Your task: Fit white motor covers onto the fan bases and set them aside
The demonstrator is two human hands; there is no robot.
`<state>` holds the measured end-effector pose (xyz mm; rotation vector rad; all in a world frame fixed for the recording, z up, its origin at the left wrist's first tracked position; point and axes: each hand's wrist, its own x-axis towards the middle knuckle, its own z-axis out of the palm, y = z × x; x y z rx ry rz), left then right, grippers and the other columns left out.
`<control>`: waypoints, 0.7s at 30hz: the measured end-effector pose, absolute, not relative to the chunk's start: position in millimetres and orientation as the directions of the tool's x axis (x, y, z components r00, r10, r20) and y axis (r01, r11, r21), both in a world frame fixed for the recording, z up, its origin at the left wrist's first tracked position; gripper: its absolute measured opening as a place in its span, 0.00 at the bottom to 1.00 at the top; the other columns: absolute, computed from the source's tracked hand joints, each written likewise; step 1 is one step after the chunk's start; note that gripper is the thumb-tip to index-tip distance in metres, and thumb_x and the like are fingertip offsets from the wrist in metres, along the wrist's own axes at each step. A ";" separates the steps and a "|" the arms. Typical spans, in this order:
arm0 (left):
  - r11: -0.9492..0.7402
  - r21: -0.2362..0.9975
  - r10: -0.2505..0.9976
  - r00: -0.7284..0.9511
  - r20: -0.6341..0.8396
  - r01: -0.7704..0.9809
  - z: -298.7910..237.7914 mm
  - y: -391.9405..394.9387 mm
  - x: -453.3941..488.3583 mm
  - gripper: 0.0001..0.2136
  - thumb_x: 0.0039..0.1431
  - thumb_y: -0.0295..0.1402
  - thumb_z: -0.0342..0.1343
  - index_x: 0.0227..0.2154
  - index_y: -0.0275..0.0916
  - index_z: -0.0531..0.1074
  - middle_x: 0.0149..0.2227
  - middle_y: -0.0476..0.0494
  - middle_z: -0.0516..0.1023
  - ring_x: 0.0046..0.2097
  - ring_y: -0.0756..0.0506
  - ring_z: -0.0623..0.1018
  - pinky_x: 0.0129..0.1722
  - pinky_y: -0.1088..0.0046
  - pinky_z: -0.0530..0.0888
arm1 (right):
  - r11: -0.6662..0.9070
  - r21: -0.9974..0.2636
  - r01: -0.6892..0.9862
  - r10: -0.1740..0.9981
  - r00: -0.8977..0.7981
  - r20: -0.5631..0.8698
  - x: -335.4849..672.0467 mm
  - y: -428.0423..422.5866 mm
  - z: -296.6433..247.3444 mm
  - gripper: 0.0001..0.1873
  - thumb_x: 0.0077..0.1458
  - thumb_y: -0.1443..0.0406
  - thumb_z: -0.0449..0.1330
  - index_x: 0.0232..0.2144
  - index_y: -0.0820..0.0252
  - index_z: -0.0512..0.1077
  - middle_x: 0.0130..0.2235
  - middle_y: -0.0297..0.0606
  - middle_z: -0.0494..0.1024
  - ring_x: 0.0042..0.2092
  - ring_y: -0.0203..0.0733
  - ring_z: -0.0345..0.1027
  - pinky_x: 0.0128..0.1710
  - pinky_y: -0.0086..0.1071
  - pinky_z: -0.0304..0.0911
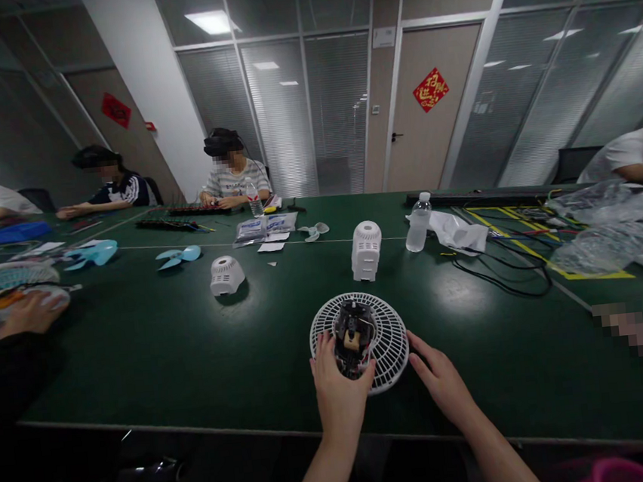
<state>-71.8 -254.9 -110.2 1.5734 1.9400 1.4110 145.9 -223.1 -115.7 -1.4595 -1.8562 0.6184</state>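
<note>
Counter (209, 373): white fan grille (389, 340) just inside front edge.
Open green top either side of it. Right hand (440, 373) spread, fingertips at right rim; left hand (338, 383) gripping dark motor unit (356, 328) atop grille.

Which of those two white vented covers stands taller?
The right cover, just beyond the central fan grille; the left cover is visibly squatter.

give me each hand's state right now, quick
Left hand: curled around the black motor assembly with a tan block, holding it.
Right hand: open, fingertips at the edge of the round white plastic grille.
</note>
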 end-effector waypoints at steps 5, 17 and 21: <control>-0.071 0.820 0.859 -0.383 0.339 0.568 -119.3 -254.1 -51.0 0.37 0.52 0.43 0.64 0.63 0.50 0.54 0.68 0.31 0.57 0.72 0.31 0.51 0.69 0.36 0.48 | 0.214 -0.629 0.747 0.971 -0.094 0.218 143.0 -220.2 -113.7 0.32 0.62 0.51 0.51 0.62 0.60 0.65 0.62 0.48 0.71 0.63 0.55 0.65 0.64 0.53 0.57; -0.083 0.792 0.920 -0.259 0.294 0.605 -121.6 -276.1 -26.0 0.45 0.48 0.34 0.64 0.67 0.52 0.47 0.70 0.36 0.53 0.72 0.32 0.49 0.69 0.39 0.51 | 0.079 -0.567 0.820 0.976 0.051 0.210 138.1 -212.0 -116.9 0.36 0.64 0.50 0.47 0.63 0.71 0.62 0.64 0.57 0.67 0.67 0.58 0.57 0.66 0.52 0.54; -0.068 0.770 0.946 -0.204 0.252 0.635 -124.1 -280.3 -28.3 0.46 0.48 0.37 0.63 0.68 0.53 0.47 0.71 0.39 0.51 0.73 0.34 0.47 0.69 0.41 0.53 | 0.062 -0.565 0.823 0.974 0.073 0.214 138.4 -211.1 -118.2 0.36 0.64 0.50 0.45 0.64 0.70 0.61 0.64 0.56 0.66 0.68 0.58 0.56 0.66 0.52 0.53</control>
